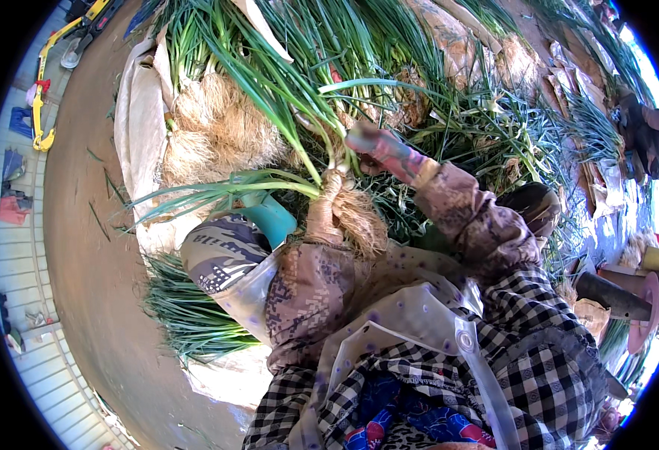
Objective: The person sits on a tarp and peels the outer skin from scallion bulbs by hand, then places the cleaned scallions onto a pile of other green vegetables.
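The person sits low over a heap of green onions, and both hands are busy with 1 bunch of them. The left hand (328, 214), in a dirty tan glove, is closed tight around the white stalks of the bunch of green onions (299, 112) just above the roots (359, 221), which hang in a pale, tangled tuft below the fist. The long green leaves of that bunch fan up and to the left, with a few bent blades drooping out sideways over the white sheet (138, 127).

The right hand (380, 150), in a stained pinkish glove, reaches in from the right and meets the same bunch just above the left fist; its fingers curl toward the stalks, but I cannot tell whether they actually grip them or only press against them. The sleeve behind it is a mottled camouflage cloth.

Behind the hands lies a big pile of more onions (217, 127), their root ends turned toward the person in pale, straw-coloured clumps. A smaller bundle of leaves (187, 315) lies on the sheet at the lower left, near the bare earth floor (89, 247). A teal boot (271, 216) shows just left of the held roots. The person wears a clear spotted apron (412, 315) over a black-and-white checked garment. At the upper left, a yellow tool (44, 82) lies well apart.
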`<state>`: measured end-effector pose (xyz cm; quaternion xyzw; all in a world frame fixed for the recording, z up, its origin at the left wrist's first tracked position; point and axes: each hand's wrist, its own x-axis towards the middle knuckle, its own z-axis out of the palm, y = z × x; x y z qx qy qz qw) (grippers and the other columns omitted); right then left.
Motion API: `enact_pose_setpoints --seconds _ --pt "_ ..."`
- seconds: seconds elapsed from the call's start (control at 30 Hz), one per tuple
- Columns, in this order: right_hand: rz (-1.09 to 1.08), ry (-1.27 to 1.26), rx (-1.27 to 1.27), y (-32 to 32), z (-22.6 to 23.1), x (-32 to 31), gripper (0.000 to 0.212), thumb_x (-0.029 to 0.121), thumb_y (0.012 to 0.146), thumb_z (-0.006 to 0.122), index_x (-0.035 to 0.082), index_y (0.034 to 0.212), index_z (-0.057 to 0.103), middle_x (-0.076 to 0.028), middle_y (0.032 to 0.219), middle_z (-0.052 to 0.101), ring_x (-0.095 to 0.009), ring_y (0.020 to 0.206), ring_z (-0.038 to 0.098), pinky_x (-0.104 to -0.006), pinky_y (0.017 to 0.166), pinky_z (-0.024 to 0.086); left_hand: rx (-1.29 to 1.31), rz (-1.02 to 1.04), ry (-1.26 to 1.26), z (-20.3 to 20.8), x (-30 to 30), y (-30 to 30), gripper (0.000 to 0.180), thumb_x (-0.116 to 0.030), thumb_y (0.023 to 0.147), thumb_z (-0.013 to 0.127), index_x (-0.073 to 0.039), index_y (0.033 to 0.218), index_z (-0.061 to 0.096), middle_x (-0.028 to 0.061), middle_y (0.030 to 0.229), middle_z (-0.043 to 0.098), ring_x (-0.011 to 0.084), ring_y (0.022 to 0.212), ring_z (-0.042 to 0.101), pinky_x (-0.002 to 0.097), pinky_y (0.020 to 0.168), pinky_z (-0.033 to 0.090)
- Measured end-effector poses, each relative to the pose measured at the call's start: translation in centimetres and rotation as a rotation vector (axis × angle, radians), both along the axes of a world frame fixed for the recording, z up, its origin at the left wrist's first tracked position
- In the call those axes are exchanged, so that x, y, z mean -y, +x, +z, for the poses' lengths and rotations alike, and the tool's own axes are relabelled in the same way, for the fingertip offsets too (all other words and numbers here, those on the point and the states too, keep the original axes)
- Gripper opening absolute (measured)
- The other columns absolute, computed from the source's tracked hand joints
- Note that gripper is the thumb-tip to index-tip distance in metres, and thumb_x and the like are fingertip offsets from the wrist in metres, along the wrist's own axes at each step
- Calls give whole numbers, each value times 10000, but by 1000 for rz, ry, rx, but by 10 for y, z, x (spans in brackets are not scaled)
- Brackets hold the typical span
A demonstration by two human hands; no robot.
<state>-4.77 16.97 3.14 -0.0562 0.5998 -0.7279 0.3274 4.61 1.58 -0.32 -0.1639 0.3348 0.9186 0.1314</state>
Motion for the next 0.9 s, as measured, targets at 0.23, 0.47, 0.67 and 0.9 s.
enact_pose_setpoints --seconds 0.23,0.47,0.67,0.9 --pt "-329 37 -138 -9 -63 24 197 81 835 511 -39 991 514 -84 779 577 -165 667 561 -258 671 494 257 61 256 12 -9 -4 201 -278 832 573 -87 890 551 38 879 595 163 800 568 325 708 492" --pt "-970 1285 -357 -61 -70 -173 188 233 754 539 61 736 612 -117 658 611 -249 609 604 -346 493 461 92 21 66 23 24 2 311 -275 860 527 -47 1072 540 88 962 591 171 872 563 310 720 499" --pt "-615 1993 -148 -7 -112 -327 339 343 761 498 51 878 625 -175 887 611 -305 830 589 -377 699 474 118 38 -16 12 13 -2 347 -215 838 569 -47 1137 519 26 837 572 83 608 490 227 528 431" --pt "-715 844 -791 -14 -86 -195 428 134 727 650 53 1130 530 -131 1033 586 -253 851 596 -310 732 486 140 -94 70 12 8 -6 302 -202 845 556 -4 1071 528 -6 763 498 58 563 420 176 478 371"
